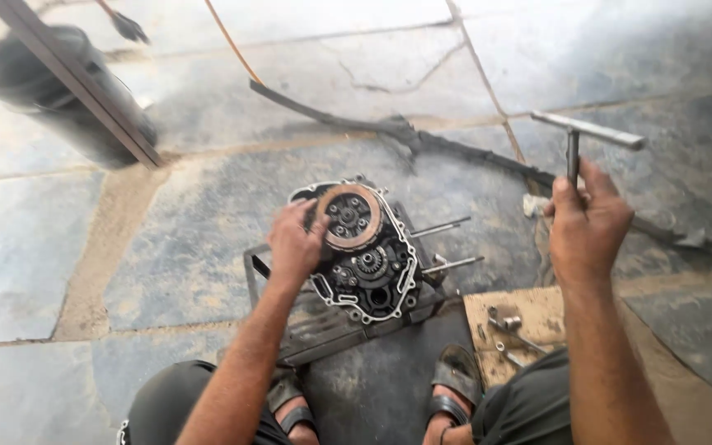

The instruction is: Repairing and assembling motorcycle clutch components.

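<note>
A black motorcycle engine case (372, 272) with exposed gears lies on a metal stand on the stone floor, between my feet. A round brown clutch plate (350, 216) sits at its upper part. My left hand (294, 243) rests on the left edge of the clutch, fingers touching it. My right hand (587, 222) is raised to the right of the engine, closed around the shaft of a metal T-handle wrench (588, 132). Two long studs (447, 245) stick out of the engine's right side.
A brown board (504, 325) with loose sockets and small metal parts lies right of my sandalled right foot (453, 383). A black rubber strip (422, 140) runs across the floor behind the engine. A dark cylinder (51, 91) and a metal bar lie at the upper left.
</note>
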